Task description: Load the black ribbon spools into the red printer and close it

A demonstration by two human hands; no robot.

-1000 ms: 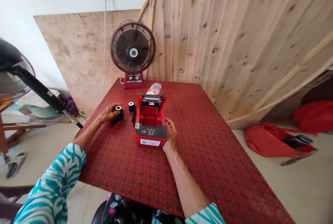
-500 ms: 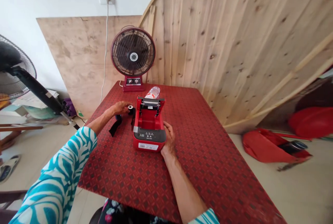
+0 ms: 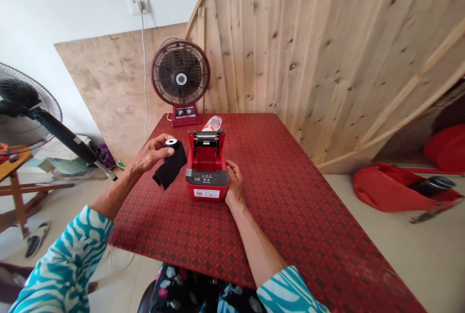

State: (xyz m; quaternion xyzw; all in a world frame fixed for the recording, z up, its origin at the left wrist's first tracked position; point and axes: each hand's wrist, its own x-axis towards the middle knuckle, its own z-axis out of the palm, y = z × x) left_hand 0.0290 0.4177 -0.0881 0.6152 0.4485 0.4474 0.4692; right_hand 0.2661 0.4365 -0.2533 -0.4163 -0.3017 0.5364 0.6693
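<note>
Between the thumb and fingers of my left hand [image 3: 155, 152] is a black roll [image 3: 174, 150] with a white core, held a little above the table. A wide black strip [image 3: 170, 171] hangs loose from it toward the front. To its right, a small red printer [image 3: 207, 189] with a dark grey front panel stands with its lid [image 3: 206, 138] raised. The red bay [image 3: 206, 162] inside shows no roll. My right hand [image 3: 235, 183] wraps round the printer's right side, its fingertips partly hidden. I cannot see a second roll; my left hand and the strip may cover it.
A clear plastic bottle [image 3: 212, 123] lies behind the printer on the patterned red table [image 3: 283, 206]. A dark red fan [image 3: 180, 79] stands at the table's back left. Wooden boards [image 3: 290, 61] lean behind. A standing fan [image 3: 54, 124] is on the left, and a red bag [image 3: 388, 189] lies on the floor.
My left hand let go of one roll, reached right to the other, and now holds a roll raised and back toward the left, strip hanging. My right hand has stayed on the printer.
</note>
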